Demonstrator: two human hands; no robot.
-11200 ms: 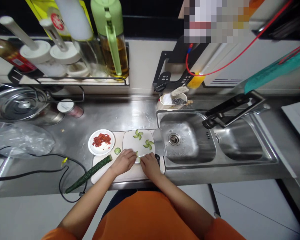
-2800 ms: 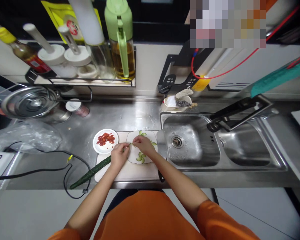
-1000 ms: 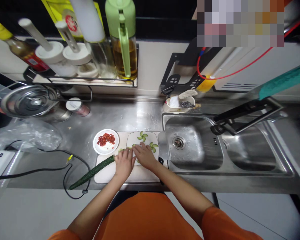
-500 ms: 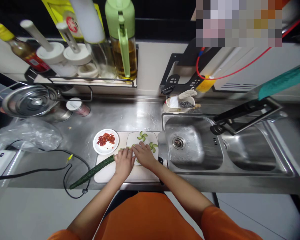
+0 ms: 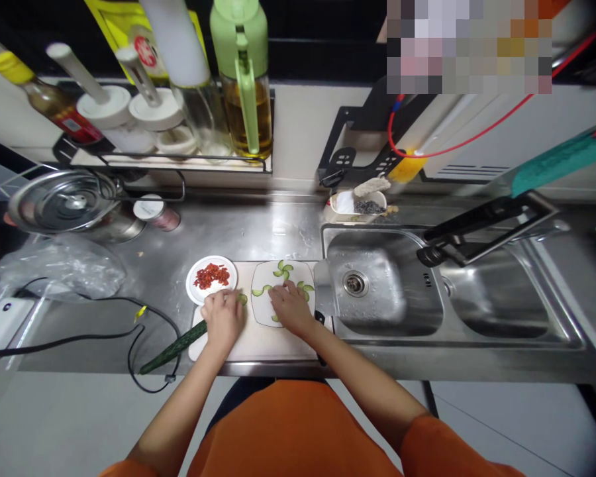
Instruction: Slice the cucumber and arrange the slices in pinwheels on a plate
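A white squarish plate stands on a pale cutting board, bearing thin green cucumber slices laid in curved pinwheels. My right hand is over the plate's right half, its fingers bent down onto a slice near the middle; the fingertips partly hide it. At the board's left side my left hand has its fingers curled together over cut cucumber pieces, just below a round white dish of chopped red pepper. The uncut cucumber lies partly behind that hand and sticks out past the board.
A cleaver lies at the board's right, beside the double sink. A black cable loops on the left counter near a plastic bag, a lidded pot and a small jar. Bottles line the rack above.
My left hand has moved left, away from the plate to the board's left side, uncovering slices on the plate. My right hand has shifted slightly right and down.
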